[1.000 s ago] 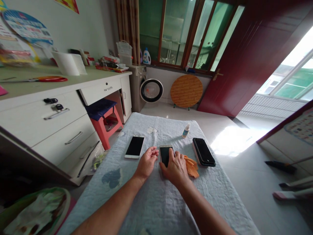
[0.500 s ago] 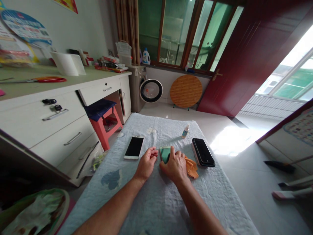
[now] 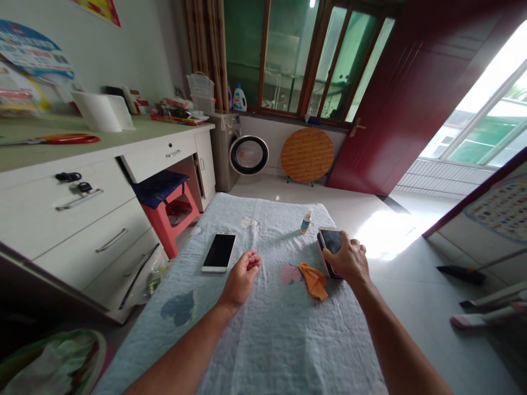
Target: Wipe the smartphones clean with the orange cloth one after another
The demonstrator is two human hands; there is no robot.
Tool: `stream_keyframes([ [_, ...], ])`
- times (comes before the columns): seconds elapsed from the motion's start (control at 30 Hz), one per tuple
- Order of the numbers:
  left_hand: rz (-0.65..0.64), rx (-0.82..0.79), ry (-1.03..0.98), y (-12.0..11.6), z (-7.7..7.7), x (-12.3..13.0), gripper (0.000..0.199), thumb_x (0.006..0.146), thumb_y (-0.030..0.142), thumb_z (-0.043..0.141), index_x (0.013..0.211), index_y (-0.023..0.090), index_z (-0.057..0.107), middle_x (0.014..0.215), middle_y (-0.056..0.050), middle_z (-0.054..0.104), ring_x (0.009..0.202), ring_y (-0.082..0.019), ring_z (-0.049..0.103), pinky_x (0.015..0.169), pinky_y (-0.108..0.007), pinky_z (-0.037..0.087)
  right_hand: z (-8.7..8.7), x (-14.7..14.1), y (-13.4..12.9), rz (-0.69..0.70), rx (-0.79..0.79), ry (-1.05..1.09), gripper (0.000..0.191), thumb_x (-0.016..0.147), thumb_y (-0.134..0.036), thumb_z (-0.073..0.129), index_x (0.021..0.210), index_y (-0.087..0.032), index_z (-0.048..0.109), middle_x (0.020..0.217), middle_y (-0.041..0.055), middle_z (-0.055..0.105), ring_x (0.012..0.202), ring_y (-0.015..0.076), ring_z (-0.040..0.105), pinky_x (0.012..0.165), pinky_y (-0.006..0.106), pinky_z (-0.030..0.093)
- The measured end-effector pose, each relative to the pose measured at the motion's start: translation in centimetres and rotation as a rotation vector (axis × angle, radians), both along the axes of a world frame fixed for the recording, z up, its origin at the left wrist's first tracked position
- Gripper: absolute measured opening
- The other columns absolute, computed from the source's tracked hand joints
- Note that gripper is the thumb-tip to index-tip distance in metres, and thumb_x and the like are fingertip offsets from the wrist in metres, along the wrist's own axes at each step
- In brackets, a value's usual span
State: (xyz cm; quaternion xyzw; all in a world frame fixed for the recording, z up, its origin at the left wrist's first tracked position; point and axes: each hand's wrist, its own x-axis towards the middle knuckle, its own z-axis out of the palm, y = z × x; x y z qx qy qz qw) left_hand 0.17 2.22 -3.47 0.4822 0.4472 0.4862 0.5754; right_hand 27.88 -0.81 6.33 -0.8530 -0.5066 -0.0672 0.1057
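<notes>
My right hand (image 3: pixel 349 257) grips a light-framed phone (image 3: pixel 330 239) from above, over the dark phone stack (image 3: pixel 322 257) at the cloth's right side. Whether the held phone rests on the stack is unclear. My left hand (image 3: pixel 242 277) hovers over the middle of the cloth, palm turned inward, fingers loosely curled and holding nothing visible. To its left lies a white phone (image 3: pixel 219 253) with a black screen. A crumpled orange cloth (image 3: pixel 314 281) lies left of my right wrist. Behind it stands a small spray bottle (image 3: pixel 306 222).
The pale blue quilted cloth (image 3: pixel 263 340) covers the surface before me. At the left are a white desk (image 3: pixel 102 219) and a red stool (image 3: pixel 167 219). Behind stand a washing machine (image 3: pixel 224 159) with its door open and a round wooden board (image 3: pixel 308 155).
My right hand has carried the light-framed phone from the middle to the stack at the right, uncovering a pink patch on the cloth. My left hand has barely moved. The view has shifted slightly.
</notes>
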Motion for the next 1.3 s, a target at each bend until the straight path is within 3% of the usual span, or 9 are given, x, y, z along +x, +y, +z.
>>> stream_keyframes([
  [0.3, -0.004, 0.015, 0.034, 0.0, 0.2, 0.0, 0.045, 0.070, 0.022, 0.064, 0.115, 0.016, 0.056, 0.105, -0.009, 0.066, 0.100, -0.022, 0.063, 0.095, -0.038, 0.046, -0.9, 1.8, 0.9, -0.032, -0.099, 0.001, 0.071, 0.075, -0.051, 0.055, 0.135, -0.015, 0.045, 0.108, 0.0177, 0.056, 0.104, 0.0338, 0.052, 0.082, 0.038, 0.039],
  [0.83, -0.040, 0.076, 0.126, 0.0, -0.2, -0.1, 0.046, 0.075, 0.025, 0.058, 0.119, 0.014, 0.052, 0.110, -0.011, 0.065, 0.103, -0.022, 0.063, 0.097, -0.040, 0.046, -1.9, 2.2, 1.0, -0.012, -0.088, 0.004, 0.069, 0.074, -0.055, 0.054, 0.132, -0.017, 0.048, 0.105, 0.0158, 0.058, 0.102, 0.0332, 0.053, 0.083, 0.039, 0.040],
  [0.93, -0.040, 0.133, 0.210, -0.1, 0.4, -0.3, 0.045, 0.078, 0.027, 0.054, 0.121, 0.012, 0.051, 0.111, -0.012, 0.065, 0.102, -0.022, 0.063, 0.094, -0.039, 0.049, -1.4, 2.0, 0.6, 0.001, -0.045, -0.001, 0.071, 0.073, -0.058, 0.056, 0.131, -0.016, 0.050, 0.111, 0.0176, 0.057, 0.105, 0.0355, 0.051, 0.083, 0.042, 0.041],
  [1.0, -0.014, 0.262, 0.347, 0.0, 1.1, -0.8, 0.043, 0.080, 0.028, 0.051, 0.121, 0.014, 0.052, 0.113, -0.012, 0.064, 0.102, -0.022, 0.063, 0.094, -0.039, 0.049, -0.7, 1.5, -0.1, 0.023, 0.052, -0.024, 0.074, 0.073, -0.062, 0.056, 0.130, -0.014, 0.051, 0.119, 0.0201, 0.053, 0.110, 0.0379, 0.048, 0.087, 0.046, 0.040],
  [1.07, 0.078, 0.447, 0.492, 0.3, 1.9, -1.5, 0.039, 0.082, 0.027, 0.048, 0.119, 0.015, 0.054, 0.114, -0.012, 0.064, 0.104, -0.023, 0.062, 0.095, -0.040, 0.048, 0.0, 0.5, -1.1, 0.093, 0.203, -0.030, 0.069, 0.078, -0.058, 0.053, 0.129, -0.012, 0.051, 0.125, 0.0206, 0.050, 0.116, 0.0360, 0.045, 0.092, 0.046, 0.038],
  [1.13, 0.219, 0.610, 0.684, 0.8, 2.6, -2.3, 0.037, 0.082, 0.025, 0.047, 0.117, 0.015, 0.055, 0.114, -0.012, 0.064, 0.107, -0.025, 0.059, 0.097, -0.043, 0.044, 0.4, -1.0, -2.2, 0.274, 0.259, 0.051, 0.054, 0.083, -0.049, 0.051, 0.126, -0.015, 0.052, 0.122, 0.0155, 0.054, 0.112, 0.0292, 0.050, 0.093, 0.041, 0.039],
  [1.23, 0.381, 0.718, 0.937, 1.6, 3.1, -3.5, 0.040, 0.082, 0.021, 0.047, 0.121, 0.015, 0.052, 0.123, -0.014, 0.059, 0.118, -0.028, 0.052, 0.103, -0.045, 0.037, -0.5, -3.9, -3.6, 0.565, 0.120, 0.202, 0.031, 0.090, -0.035, 0.046, 0.114, -0.019, 0.059, 0.111, 0.0093, 0.060, 0.101, 0.0207, 0.056, 0.088, 0.030, 0.042],
  [1.3, 0.465, 0.689, 1.126, 2.1, 3.0, -4.1, 0.047, 0.079, 0.023, 0.050, 0.125, 0.013, 0.049, 0.129, -0.018, 0.054, 0.123, -0.033, 0.047, 0.104, -0.049, 0.034, -1.9, -5.5, -4.0, 0.610, 0.069, 0.167, 0.027, 0.094, -0.023, 0.038, 0.100, -0.018, 0.063, 0.111, 0.0100, 0.059, 0.100, 0.0194, 0.055, 0.089, 0.028, 0.040],
])
